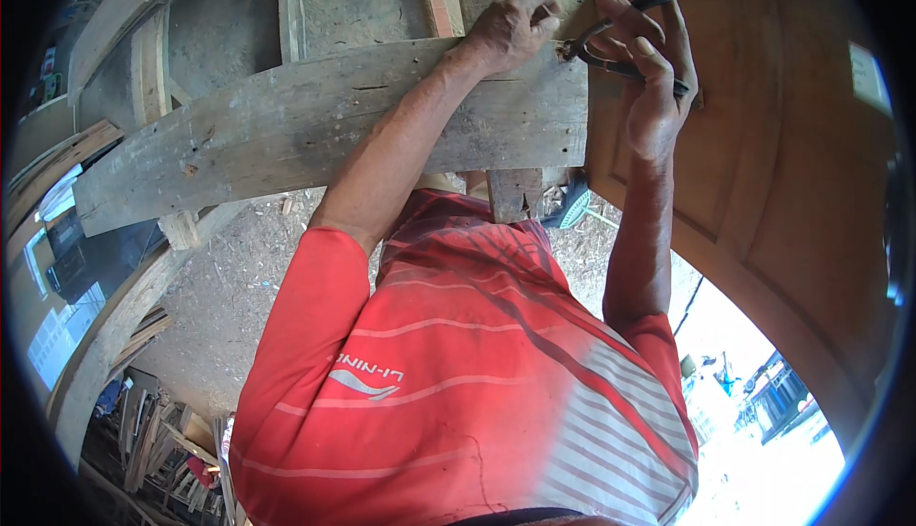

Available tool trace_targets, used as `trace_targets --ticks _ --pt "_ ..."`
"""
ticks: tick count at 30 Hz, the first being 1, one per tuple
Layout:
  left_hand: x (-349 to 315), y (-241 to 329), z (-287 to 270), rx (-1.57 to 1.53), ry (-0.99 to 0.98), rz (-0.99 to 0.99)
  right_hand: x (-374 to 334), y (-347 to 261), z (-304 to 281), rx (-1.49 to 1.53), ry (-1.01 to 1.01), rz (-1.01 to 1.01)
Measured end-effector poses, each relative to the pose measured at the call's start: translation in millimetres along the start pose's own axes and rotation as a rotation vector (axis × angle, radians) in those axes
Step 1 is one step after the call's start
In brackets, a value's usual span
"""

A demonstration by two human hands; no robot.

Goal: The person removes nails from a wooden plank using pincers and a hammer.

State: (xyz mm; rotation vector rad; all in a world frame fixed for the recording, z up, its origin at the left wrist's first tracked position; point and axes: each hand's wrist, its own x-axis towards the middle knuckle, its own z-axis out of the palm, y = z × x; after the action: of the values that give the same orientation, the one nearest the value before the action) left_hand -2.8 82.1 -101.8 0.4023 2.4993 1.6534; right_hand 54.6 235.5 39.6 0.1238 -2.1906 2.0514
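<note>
At right end of grey board, held black-handled pincers in right hand, with handles spread; curled left hand at far edge, could not tell whether gripping anything.

White lettering and logo on red shirt

Dark, long-handled pincers, handles spread apart toward the right, with the head at the far right corner of a plank (whether the jaws grip anything is too small to tell). The plank, of weathered grey wood with pale flecks and dark marks, lies broad face up, its right end straight.
</note>
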Motion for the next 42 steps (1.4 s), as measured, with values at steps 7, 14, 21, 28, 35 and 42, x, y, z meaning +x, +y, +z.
trace_targets --ticks 7,14,21,28,35,42 --pt "-5 -1 -3 -0.143 -0.119 0.278 6 -8 18 -0.042 0.010 0.035" --pt "4 2 -2 -0.330 -0.250 0.150 11 -5 40 -0.189 0.094 0.114" --pt "5 -7 10 -0.276 -0.147 0.264 15 10 41 -0.461 0.220 -0.095" --pt "4 -18 5 -0.179 -0.050 0.405 23 39 46 -0.070 0.273 -0.245" --pt "-34 -24 -28 0.360 0.194 0.203 30 38 16 -0.096 0.279 -0.251" --pt "-18 -6 -23 0.080 0.106 0.355 31 0 13 -0.322 0.217 0.054"
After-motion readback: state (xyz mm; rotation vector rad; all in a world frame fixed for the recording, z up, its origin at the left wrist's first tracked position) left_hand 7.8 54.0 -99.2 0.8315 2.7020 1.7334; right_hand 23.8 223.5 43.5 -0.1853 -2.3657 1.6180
